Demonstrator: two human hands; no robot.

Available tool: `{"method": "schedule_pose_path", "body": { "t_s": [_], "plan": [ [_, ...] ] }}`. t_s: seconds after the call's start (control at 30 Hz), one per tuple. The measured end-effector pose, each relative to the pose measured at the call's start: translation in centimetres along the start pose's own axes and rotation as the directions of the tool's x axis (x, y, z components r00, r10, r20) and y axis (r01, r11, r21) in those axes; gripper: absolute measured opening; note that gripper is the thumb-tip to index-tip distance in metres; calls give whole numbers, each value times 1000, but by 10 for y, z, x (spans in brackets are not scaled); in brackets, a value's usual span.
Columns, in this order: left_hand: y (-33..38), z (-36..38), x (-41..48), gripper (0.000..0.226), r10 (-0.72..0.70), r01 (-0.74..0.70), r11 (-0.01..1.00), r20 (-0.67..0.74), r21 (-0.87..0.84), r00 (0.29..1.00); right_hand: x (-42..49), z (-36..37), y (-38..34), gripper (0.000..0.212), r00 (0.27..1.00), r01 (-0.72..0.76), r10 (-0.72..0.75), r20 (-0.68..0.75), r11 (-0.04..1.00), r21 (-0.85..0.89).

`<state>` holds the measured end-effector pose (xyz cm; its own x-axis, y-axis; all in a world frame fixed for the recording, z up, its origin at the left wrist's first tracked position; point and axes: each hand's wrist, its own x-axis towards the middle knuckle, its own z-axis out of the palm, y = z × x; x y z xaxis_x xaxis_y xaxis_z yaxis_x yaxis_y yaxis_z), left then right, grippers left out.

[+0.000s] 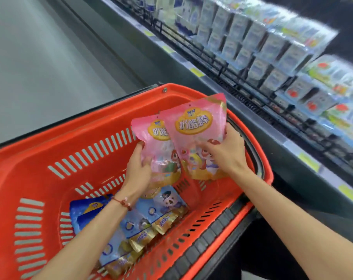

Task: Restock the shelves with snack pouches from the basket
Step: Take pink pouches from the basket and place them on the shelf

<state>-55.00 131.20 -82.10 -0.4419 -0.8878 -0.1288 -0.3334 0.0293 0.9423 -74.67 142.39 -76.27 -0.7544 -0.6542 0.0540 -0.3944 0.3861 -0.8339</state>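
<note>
A red plastic basket (40, 158) fills the lower left of the head view. Over its far right corner I hold two pink snack pouches upright. My left hand (138, 164) grips the left pink pouch (157, 138) by its lower edge. My right hand (225, 150) grips the right pink pouch (195, 126), which overlaps the front of the left one. Several blue and gold snack pouches (143, 223) lie flat on the basket floor, partly hidden under my left forearm.
A refrigerated shelf (222, 81) runs diagonally along the right, with a black wire rail and yellow price tags. Rows of white and blue wrapped packs (258, 47) fill it. Grey floor (30, 57) lies to the left. The basket's black handle (258, 158) rests on its right rim.
</note>
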Motion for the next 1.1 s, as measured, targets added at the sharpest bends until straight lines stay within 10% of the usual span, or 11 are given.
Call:
{"method": "schedule_pose_path", "body": {
  "t_s": [0.57,1.1],
  "plan": [
    [197,65,15,49,467,-446,867,49,-223,883,-5,-159,-46,45,817,159,-22,-576,969,188],
    [335,222,-50,42,677,-524,712,257,-468,690,-59,-361,-25,47,538,153,14,-843,982,114]
  ]
}}
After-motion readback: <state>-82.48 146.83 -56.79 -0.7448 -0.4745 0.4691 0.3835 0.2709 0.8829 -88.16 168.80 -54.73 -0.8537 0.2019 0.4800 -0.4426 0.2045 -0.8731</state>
